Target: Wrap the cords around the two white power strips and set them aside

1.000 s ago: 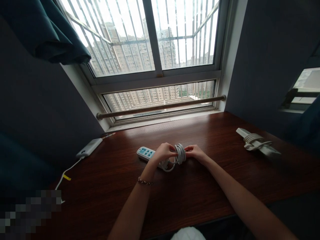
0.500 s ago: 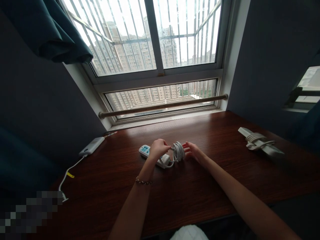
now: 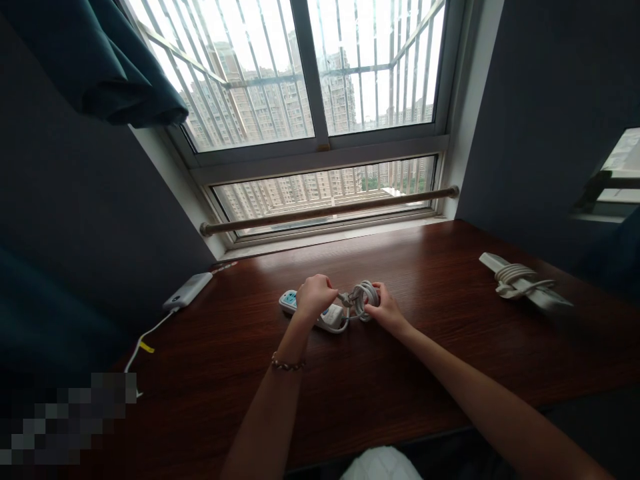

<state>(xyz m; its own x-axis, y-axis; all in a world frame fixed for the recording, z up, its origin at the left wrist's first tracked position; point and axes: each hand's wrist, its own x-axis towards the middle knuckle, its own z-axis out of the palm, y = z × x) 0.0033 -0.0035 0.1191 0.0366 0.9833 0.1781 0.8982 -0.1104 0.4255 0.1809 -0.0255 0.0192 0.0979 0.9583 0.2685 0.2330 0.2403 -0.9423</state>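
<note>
A white power strip (image 3: 320, 315) with blue sockets lies on the dark wooden table (image 3: 350, 373). Its white cable is wound into a coil (image 3: 364, 295) at the strip's right end. My left hand (image 3: 314, 295) is closed over the strip and pinches the cable's plug end (image 3: 344, 299) beside the coil. My right hand (image 3: 381, 308) is wrapped around the coil from the right. A beaded bracelet sits on my left wrist.
A second power strip (image 3: 525, 287) with its cable wrapped around it lies at the table's right. A white power bank (image 3: 188, 291) with a white lead (image 3: 143, 341) lies at the left. The window sill and a rail run along the back.
My right hand, open beside the coil half a second ago, has closed on it. My left hand has shifted onto the strip and taken the plug end.
</note>
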